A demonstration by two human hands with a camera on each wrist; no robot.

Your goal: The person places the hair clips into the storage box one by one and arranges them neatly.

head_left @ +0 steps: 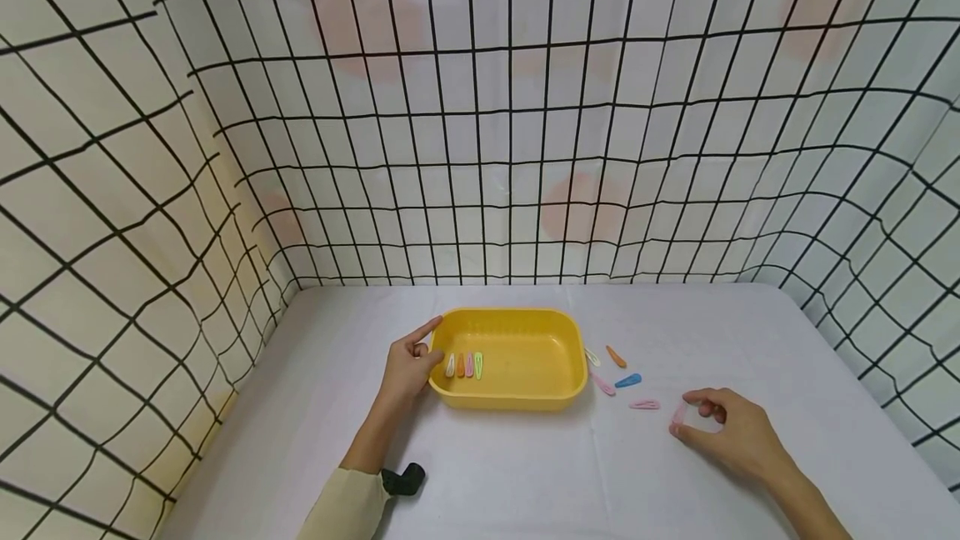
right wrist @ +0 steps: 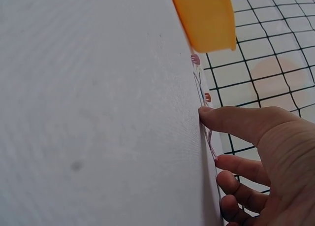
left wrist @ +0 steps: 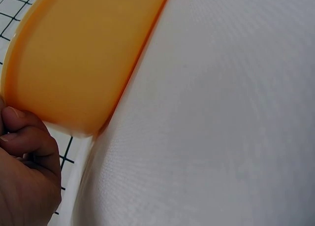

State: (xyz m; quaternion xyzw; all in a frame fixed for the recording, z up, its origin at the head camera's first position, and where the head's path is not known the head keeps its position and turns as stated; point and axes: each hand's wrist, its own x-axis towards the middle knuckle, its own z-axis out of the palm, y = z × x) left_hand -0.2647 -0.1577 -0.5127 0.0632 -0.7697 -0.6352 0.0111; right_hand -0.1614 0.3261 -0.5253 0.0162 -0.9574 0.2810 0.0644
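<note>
Left hand point(head_left: 408, 369) pinches the left rim of the yellow tray point(head_left: 525, 361): thumb over the rim, index finger stretched toward the far-left corner. Right hand point(head_left: 735, 432) is well off the tray's right side, pinching a pink snap hair clip point(head_left: 679, 413) between thumb and index fingertips.

Row of four clips in the tray, just beside the left thumb: white point(head_left: 450, 366), orange point(head_left: 461, 366), pink point(head_left: 469, 365), light green point(head_left: 478, 366). Five loose on the white table point(head_left: 525, 473) between tray and right hand: pale green, orange, blue, two pink.

Visibility: loose pale green clip point(head_left: 592, 356) partly blocked by the tray edge. Left wrist cam gets only the tray's outside, no contents; left hand cut off at frame edge. Right wrist cam sees clips nearly edge-on, overlapping. Can't tell if the held clip touches the table.
</note>
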